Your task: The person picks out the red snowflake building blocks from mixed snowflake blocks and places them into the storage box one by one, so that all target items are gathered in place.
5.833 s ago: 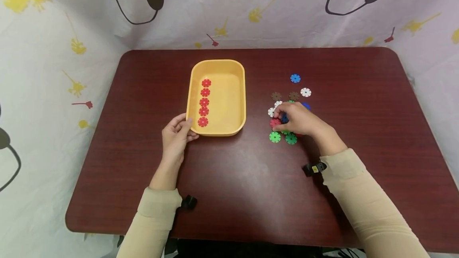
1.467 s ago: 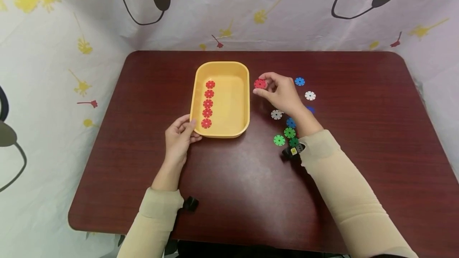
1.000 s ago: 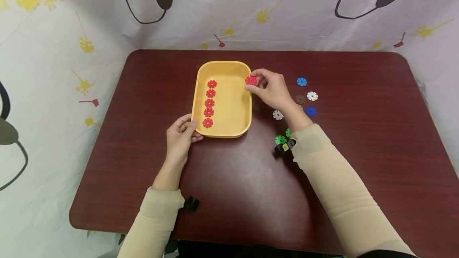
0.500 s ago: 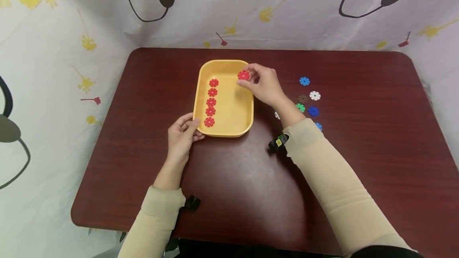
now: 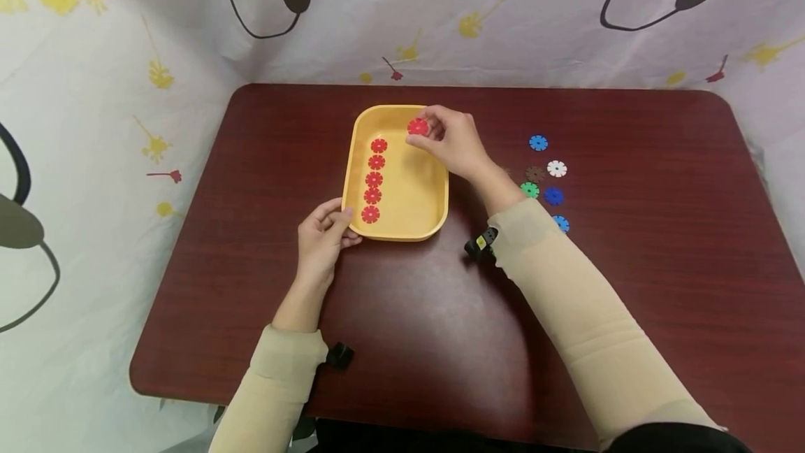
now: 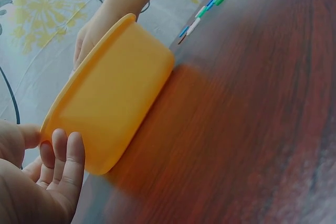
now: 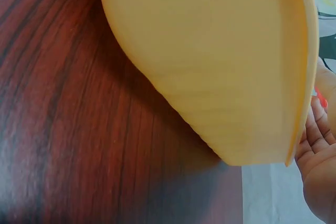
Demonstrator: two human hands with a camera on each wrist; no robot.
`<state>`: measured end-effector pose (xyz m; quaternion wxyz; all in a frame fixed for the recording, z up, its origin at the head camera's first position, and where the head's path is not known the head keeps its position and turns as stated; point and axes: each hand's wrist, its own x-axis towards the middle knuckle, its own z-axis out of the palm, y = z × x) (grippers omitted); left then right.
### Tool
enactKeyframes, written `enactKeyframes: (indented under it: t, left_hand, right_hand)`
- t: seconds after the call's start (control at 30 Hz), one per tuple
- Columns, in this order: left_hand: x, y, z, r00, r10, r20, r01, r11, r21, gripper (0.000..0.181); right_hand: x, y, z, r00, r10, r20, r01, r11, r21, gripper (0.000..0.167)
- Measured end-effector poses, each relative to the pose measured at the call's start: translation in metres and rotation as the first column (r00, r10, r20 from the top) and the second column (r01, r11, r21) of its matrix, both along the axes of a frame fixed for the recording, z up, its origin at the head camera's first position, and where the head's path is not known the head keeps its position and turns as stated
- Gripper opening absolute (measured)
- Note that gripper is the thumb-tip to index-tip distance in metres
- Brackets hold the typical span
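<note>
A yellow tray [image 5: 410, 237] stands on the dark red table, with a column of several red snowflake discs [image 5: 374, 179] along the left of its floor. My left hand [image 5: 319, 240] grips the tray's near left corner; the left wrist view shows the thumb at the rim and fingers against the outer wall. Over the tray's far right part, my right hand [image 5: 455, 144] pinches another red snowflake disc [image 5: 418, 126] between thumb and fingers. In the right wrist view the tray wall hides most of that disc.
Right of the tray lie loose snowflake discs, among them a light blue disc [image 5: 538, 142], a white disc [image 5: 556, 168], a green disc [image 5: 530, 190] and a brown disc [image 5: 534, 173]. My right forearm covers part of this group. A patterned cloth hangs behind the table [image 5: 629, 229].
My right hand has picked a red disc from the loose group and carried it left, over the tray's far right part. My left hand stays on the tray corner.
</note>
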<state>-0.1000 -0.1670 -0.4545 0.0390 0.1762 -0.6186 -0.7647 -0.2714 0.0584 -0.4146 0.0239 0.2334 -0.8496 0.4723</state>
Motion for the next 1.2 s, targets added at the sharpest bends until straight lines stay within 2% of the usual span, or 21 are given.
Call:
enactKeyframes:
  t: [0.17,0.4,0.8,1.2]
  left_hand:
    - [0.0,0.0,-0.001,1.0,0.001,0.001,-0.001,1.0,-0.005,0.032]
    - [0.001,0.0,-0.001,1.0,0.01,0.004,-0.01,1.0,-0.002,0.03]
    - [0.001,0.0,0.0,1.0,0.004,0.003,-0.004,1.0,0.002,0.032]
    - [0.0,0.0,-0.001,1.0,0.01,0.01,-0.01,1.0,0.0,0.031]
  right_hand:
    - [-0.003,-0.006,0.0,1.0,0.002,0.026,-0.002,1.0,0.014,0.038]
    - [-0.007,-0.015,0.002,1.0,0.003,0.023,-0.005,0.998,0.064,0.039]
    - [-0.013,-0.028,0.001,0.996,-0.035,0.082,0.022,0.986,0.163,0.039]
    - [-0.018,-0.048,-0.003,0.995,0.002,0.103,-0.024,0.978,0.209,0.035]
